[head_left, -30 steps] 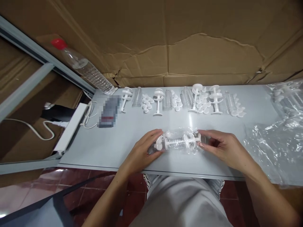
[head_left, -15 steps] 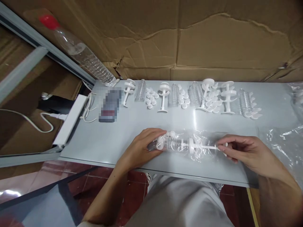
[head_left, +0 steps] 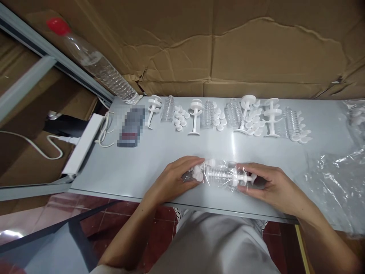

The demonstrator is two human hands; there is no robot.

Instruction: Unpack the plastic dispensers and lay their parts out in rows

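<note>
A clear plastic bag (head_left: 210, 182) lies on the grey table top in front of me. Inside it are a clear ribbed tube (head_left: 221, 174), a white plunger (head_left: 242, 178) pushed mostly into the tube, and small white rounded pieces (head_left: 197, 173) at the left end. My left hand (head_left: 178, 177) grips the bag's left end between thumb and fingers, beside the white pieces. At the other end my right hand (head_left: 266, 180) holds the bag, its fingers and thumb on either side of the plunger's end.
Along the back stand several sets of white plungers (head_left: 195, 116), clear ribbed tubes (head_left: 208, 115) and small white pieces (head_left: 180, 118). A blurred-out dark object (head_left: 132, 126), a white power strip (head_left: 84, 144) and a red-capped bottle (head_left: 99, 68) are at left. More clear plastic bags (head_left: 335, 182) lie at right.
My right hand has moved left, and the plunger has slid into the tube. That hand has gone from pinching the plunger's end to spanning the bag's end. The left hand stays nearly in place.
</note>
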